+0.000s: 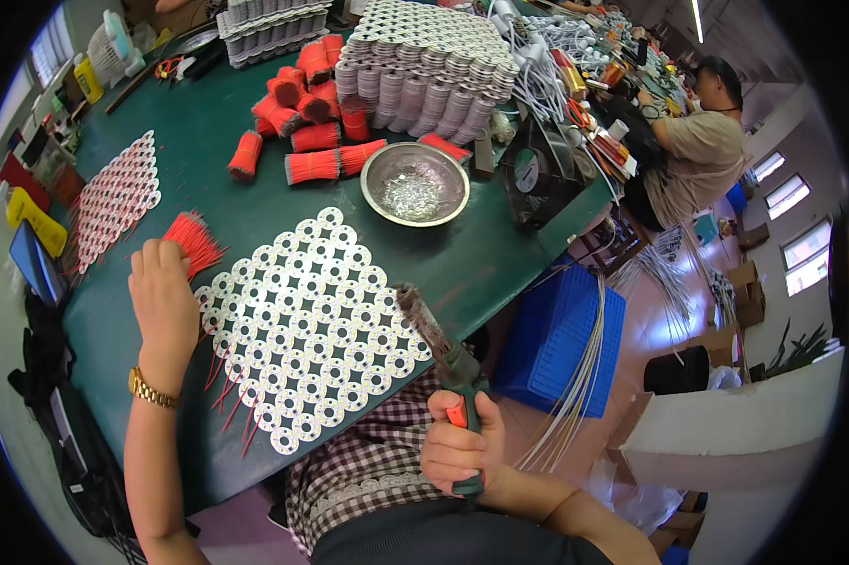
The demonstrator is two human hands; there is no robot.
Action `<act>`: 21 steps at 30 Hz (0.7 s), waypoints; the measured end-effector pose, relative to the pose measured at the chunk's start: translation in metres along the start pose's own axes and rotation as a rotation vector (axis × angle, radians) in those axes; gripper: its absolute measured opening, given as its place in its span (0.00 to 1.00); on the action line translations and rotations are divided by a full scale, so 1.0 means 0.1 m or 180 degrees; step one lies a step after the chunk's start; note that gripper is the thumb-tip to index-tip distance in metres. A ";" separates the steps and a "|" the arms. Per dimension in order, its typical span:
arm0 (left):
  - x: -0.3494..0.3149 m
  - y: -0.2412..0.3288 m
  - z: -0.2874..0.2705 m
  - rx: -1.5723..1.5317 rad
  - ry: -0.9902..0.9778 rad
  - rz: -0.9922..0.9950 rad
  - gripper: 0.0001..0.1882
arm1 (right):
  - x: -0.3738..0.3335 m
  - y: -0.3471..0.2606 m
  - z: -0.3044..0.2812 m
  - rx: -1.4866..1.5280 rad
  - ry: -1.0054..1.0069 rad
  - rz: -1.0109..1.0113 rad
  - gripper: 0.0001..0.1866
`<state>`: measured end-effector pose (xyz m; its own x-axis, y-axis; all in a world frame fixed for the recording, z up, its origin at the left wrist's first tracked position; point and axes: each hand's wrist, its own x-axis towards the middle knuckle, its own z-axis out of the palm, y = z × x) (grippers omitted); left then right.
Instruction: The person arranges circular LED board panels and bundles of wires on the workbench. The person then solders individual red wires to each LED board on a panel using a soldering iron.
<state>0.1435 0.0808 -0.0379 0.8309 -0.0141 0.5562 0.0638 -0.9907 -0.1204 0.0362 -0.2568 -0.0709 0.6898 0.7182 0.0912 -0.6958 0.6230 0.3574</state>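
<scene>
My left hand (163,306), with a gold watch at the wrist, is over the left part of the green table. Its fingers are curled round a fanned bundle of thin red wires (195,247); the thumb is mostly hidden. In my right hand (462,444) is a green pistol-grip soldering gun (457,369) with an orange trigger. Its scorched metal barrel points up and left, the tip by the right edge of a panel of round white circuit boards (307,325). Several red wires (227,391) stick out along that panel's lower left edge.
A metal bowl (369,195) of silvery bits stands behind the panel. Beyond are red wire bundles (313,167) and stacked board panels (424,56). Another wired panel (119,202) lies left. A black fan (537,174) stands right, above a blue crate (561,339). A co-worker (702,155) sits farther off.
</scene>
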 end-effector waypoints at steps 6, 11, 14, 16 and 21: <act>-0.10 0.34 -0.80 -0.1531 -0.0264 -0.1533 0.02 | -0.10 -0.04 0.05 -0.2295 0.0062 -0.0588 0.22; -0.59 0.58 -1.12 -0.2677 -0.0715 -0.2007 0.04 | -0.11 0.02 0.09 -0.4108 0.0760 -0.0787 0.26; -0.93 0.73 -1.06 -0.2716 -0.0924 -0.2070 0.04 | -0.15 0.07 0.01 -0.4271 0.0950 -0.0611 0.25; -1.11 0.76 -0.96 -0.2600 -0.0842 -0.2001 0.04 | -0.21 0.08 -0.03 -0.3962 0.0999 -0.0411 0.28; -1.19 0.74 -0.92 -0.2323 -0.0505 -0.1997 0.04 | -0.27 0.08 -0.09 -0.4705 0.0983 -0.0182 0.28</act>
<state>-0.0012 -0.0029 -0.0375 0.8310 0.5101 0.2220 0.2063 -0.6531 0.7286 0.0104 -0.2684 -0.0785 0.7850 0.6009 -0.1505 -0.3691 0.2587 -0.8927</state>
